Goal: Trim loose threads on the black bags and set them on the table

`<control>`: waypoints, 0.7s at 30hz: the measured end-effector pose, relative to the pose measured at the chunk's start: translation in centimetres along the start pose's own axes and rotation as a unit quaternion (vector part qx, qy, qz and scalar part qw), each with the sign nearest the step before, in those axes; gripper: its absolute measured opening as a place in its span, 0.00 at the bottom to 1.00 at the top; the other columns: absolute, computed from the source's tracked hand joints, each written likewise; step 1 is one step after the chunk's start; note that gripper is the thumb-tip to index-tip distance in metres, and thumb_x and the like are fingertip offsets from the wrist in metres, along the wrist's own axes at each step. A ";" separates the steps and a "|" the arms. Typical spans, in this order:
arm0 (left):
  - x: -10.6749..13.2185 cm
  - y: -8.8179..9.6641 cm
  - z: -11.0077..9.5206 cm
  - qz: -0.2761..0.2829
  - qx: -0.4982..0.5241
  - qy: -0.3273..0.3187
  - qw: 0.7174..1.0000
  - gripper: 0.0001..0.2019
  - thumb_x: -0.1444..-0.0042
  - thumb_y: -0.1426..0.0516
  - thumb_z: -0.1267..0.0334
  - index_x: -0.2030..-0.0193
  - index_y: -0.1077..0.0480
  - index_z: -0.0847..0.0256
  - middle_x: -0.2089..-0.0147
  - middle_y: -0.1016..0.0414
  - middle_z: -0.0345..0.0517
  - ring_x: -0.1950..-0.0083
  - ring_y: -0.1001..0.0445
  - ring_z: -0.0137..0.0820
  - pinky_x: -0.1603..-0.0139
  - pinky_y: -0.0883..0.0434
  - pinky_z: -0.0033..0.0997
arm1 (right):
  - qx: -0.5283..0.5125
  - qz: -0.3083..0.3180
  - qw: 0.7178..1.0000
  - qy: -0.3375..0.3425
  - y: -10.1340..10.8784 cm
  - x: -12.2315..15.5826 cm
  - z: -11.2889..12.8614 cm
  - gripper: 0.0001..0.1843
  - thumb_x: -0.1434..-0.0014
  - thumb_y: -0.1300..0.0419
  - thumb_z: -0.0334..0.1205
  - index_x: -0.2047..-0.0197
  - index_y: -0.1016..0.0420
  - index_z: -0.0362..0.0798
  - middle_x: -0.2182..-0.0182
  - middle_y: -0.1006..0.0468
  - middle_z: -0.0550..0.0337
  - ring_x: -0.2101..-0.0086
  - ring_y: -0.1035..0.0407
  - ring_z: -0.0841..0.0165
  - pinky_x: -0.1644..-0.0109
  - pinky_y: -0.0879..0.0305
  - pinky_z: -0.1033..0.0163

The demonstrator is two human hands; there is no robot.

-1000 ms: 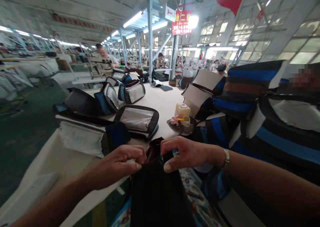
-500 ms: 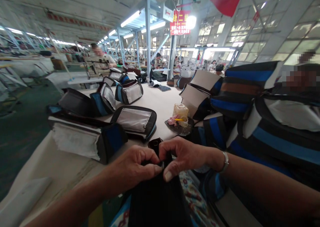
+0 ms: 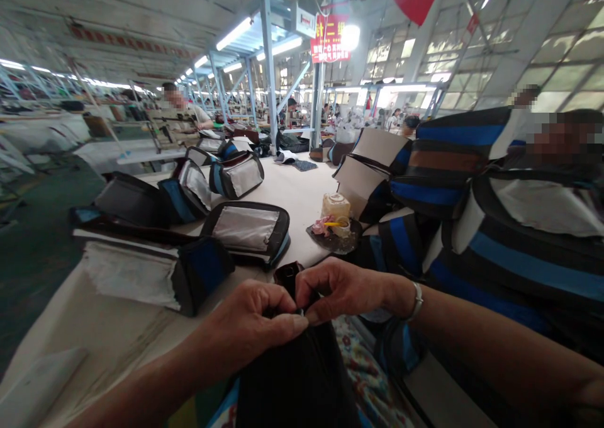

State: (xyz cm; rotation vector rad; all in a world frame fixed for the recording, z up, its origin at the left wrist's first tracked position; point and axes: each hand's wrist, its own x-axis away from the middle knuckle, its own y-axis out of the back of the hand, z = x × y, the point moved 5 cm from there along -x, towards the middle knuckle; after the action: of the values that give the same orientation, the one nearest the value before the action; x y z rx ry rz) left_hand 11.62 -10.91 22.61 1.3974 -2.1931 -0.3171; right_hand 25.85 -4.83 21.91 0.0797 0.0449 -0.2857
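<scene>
A black bag piece [image 3: 295,384] lies over my lap, running up to both hands at the bottom centre of the head view. My left hand [image 3: 257,318] pinches its upper edge between thumb and forefinger. From the right, my right hand [image 3: 342,292] grips the same edge, its thumb tip almost against the left thumb. Something small and pale shows between the fingertips, too small to name. Just beyond the fingers, a glossy dark brown part [image 3: 287,275] sticks up. A bracelet [image 3: 416,301] circles my right wrist.
Half-made bags [image 3: 248,226] with silvery panels stand left on the pale table [image 3: 297,195]. More black-and-blue bags [image 3: 448,163] are piled right. Cake [image 3: 336,206] sits on a dark plate [image 3: 346,242] beyond my hands. Other people are farther back, one at left [image 3: 191,110].
My right thumb has come in against the bag piece's edge, closing the gap to my left thumb. The view has turned slightly to the right.
</scene>
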 end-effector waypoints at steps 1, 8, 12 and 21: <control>-0.1 0.0 0.0 -0.010 -0.011 0.005 1.000 0.14 0.45 0.42 0.52 0.71 0.30 0.63 0.76 0.42 0.34 0.73 0.47 0.27 0.74 0.50 0.29 | -0.001 -0.002 1.000 -0.002 0.0 0.0 -0.1 0.13 0.45 0.31 0.38 0.62 0.27 0.39 0.70 0.31 0.65 0.72 0.39 0.77 0.68 0.41 0.71; -0.2 -0.1 -0.5 -0.008 -0.017 -0.001 1.000 0.10 0.48 0.44 0.58 0.70 0.27 0.62 0.76 0.41 0.35 0.74 0.45 0.27 0.75 0.50 0.28 | -0.004 -0.033 0.999 -0.041 -0.2 0.5 0.3 0.16 0.43 0.32 0.43 0.61 0.28 0.40 0.72 0.31 0.65 0.72 0.40 0.76 0.68 0.43 0.70; -0.2 -0.2 -0.6 -0.015 -0.036 -0.006 0.999 0.09 0.47 0.46 0.60 0.70 0.27 0.62 0.76 0.41 0.34 0.74 0.45 0.27 0.75 0.50 0.28 | 0.123 -0.066 0.990 -0.035 -0.2 0.6 1.1 0.17 0.44 0.32 0.46 0.60 0.28 0.41 0.72 0.31 0.65 0.72 0.41 0.75 0.70 0.45 0.70; 0.0 -0.6 -1.7 -0.089 -0.196 -0.136 0.967 0.11 0.43 0.48 0.66 0.76 0.32 0.61 0.74 0.33 0.37 0.71 0.33 0.28 0.68 0.43 0.29 | 0.374 -0.066 0.925 0.028 -0.8 0.4 1.7 0.04 0.41 0.41 0.30 0.61 0.28 0.43 0.70 0.27 0.62 0.71 0.37 0.73 0.67 0.41 0.68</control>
State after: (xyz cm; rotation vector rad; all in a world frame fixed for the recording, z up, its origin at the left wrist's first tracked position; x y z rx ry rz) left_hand 13.00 -11.02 23.82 1.3873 -2.0591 -1.0043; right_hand 26.09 -5.89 23.48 0.8490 -0.0052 -0.4246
